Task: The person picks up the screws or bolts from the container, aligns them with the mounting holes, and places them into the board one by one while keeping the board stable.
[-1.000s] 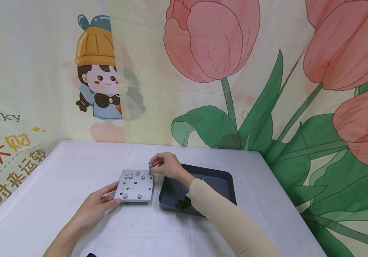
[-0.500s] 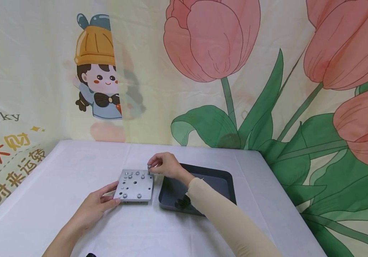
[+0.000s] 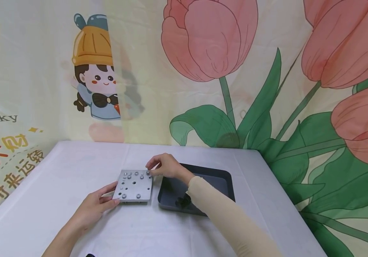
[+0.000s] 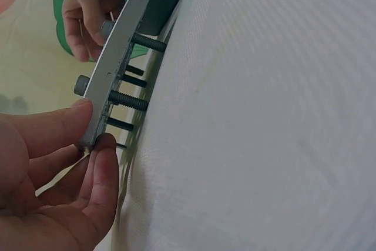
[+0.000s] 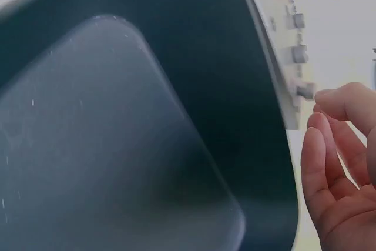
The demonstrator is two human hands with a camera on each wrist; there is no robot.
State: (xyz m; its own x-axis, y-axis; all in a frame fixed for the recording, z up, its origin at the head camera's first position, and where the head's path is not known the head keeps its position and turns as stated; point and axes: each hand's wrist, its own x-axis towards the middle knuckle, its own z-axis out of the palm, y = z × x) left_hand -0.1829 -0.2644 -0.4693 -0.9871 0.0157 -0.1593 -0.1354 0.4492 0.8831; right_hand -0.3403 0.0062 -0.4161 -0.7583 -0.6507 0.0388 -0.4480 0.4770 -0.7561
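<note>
This looks like a small indoor booth fitted out for bench work, though whether it stands in a home, lab or workshop cannot be told; printed hangings (image 3: 153, 125) rise behind the worktop (image 3: 84, 160) and run down past both its sides, with big tulips (image 3: 209, 39), a cartoon figure (image 3: 98, 80) cut off at a straight upright edge, and bright lettering (image 3: 14, 142); faint creases in them suggest cloth or thin sheet; the worktop has a plain white cover; the metal plate (image 3: 141, 187), bolts (image 3: 138, 196) and dark tray (image 3: 216, 187) on it suggest light assembly.
</note>
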